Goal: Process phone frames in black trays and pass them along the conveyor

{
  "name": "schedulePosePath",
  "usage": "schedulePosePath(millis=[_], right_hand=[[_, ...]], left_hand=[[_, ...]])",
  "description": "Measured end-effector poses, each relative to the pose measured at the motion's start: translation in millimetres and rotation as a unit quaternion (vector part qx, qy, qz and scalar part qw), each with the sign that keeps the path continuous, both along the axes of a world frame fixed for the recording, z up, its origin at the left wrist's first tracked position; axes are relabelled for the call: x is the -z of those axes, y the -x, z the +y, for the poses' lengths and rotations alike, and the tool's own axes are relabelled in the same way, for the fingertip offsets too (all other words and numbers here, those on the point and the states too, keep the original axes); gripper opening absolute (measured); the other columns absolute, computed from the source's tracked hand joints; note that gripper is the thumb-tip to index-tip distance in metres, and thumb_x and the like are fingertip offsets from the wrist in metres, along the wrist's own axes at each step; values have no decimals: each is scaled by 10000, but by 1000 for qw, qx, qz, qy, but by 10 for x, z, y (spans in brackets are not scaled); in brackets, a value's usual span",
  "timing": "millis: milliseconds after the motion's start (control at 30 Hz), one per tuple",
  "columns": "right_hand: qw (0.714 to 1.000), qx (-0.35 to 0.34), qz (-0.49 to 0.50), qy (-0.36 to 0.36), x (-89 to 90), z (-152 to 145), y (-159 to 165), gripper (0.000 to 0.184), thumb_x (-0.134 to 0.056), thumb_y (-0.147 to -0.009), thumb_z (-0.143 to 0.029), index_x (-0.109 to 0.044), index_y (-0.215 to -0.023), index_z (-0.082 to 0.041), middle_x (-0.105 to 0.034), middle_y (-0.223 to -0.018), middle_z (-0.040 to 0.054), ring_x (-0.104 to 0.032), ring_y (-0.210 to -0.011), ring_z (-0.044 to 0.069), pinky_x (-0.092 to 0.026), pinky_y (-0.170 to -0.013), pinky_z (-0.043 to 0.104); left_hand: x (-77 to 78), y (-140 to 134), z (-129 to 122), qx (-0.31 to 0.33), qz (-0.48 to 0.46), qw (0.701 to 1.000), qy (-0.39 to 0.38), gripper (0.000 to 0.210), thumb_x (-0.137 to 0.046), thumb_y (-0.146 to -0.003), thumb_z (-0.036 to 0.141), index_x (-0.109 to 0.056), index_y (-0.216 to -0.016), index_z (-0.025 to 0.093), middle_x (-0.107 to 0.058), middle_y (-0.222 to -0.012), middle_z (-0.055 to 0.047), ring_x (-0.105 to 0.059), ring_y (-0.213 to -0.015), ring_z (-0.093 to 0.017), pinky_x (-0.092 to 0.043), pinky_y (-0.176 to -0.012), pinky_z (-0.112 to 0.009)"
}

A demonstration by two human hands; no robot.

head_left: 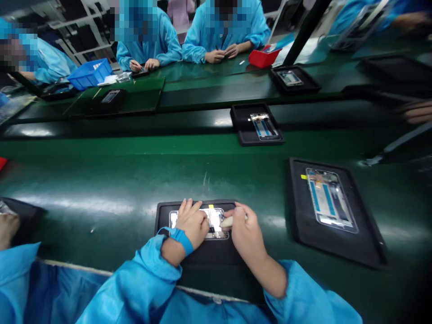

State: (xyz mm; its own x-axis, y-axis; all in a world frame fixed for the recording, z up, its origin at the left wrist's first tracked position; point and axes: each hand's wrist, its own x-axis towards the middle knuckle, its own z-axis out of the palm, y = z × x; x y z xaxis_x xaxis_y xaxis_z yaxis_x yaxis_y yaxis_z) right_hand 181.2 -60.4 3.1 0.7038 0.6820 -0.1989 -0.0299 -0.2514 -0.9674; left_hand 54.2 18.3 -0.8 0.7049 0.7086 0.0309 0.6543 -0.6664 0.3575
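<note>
In front of me a phone frame (216,221) with bared inner parts lies in a black tray (209,256). A small yellow tab (211,206) sticks out at its far edge. Across the frame's left part rests my left hand (192,226), fingers stretched out, with a blue wrist band (185,243). Over the frame's right end, my right hand (247,231) is closed around a cream-coloured pointed stick tool (228,222), its tip at the frame. My left hand hides much of the frame's left half.
To the right lies another black tray (357,245) with a phone frame (334,200). Farther off, a tray (241,130) sits on the green line. Co-workers in blue work opposite, near a blue bin (89,74) and a red bin (264,58). A neighbour's hand (8,229) is at left.
</note>
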Motion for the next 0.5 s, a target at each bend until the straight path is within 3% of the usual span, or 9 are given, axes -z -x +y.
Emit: schedulePosePath(millis=[200,333,500], right_hand=[[999,-5,-20,-46,-29,154,42,373,-378,-827,-485,-448,-991,-158,-622,-743,57,-598,-571,173,-500,-457,273],[993,-18,-93,-71,23,174,68,300,-361,-839,-420,-457,-964,-165,-632,-717,53,-594,-545,164,-505,-489,288],[972,-41,-207,-100,132,149,65,246,-358,-860,-362,-457,-988,-177,-637,-744,51,-615,-675,180,-506,-608,323]], left_hand=[[51,53,-25,56,-2,997,-59,189,-468,-821,228,-633,-911,245,-605,-996,-37,-447,-1109,-279,-293,-976,-553],[101,50,-56,63,-2,991,-121,189,-483,-803,183,-619,-928,222,-598,-975,-48,-468,-1079,-289,-306,-961,-561],[134,32,-86,66,14,988,-136,194,-489,-795,160,-600,-951,195,-584,-994,-61,-455,-1095,-308,-280,-968,-578]])
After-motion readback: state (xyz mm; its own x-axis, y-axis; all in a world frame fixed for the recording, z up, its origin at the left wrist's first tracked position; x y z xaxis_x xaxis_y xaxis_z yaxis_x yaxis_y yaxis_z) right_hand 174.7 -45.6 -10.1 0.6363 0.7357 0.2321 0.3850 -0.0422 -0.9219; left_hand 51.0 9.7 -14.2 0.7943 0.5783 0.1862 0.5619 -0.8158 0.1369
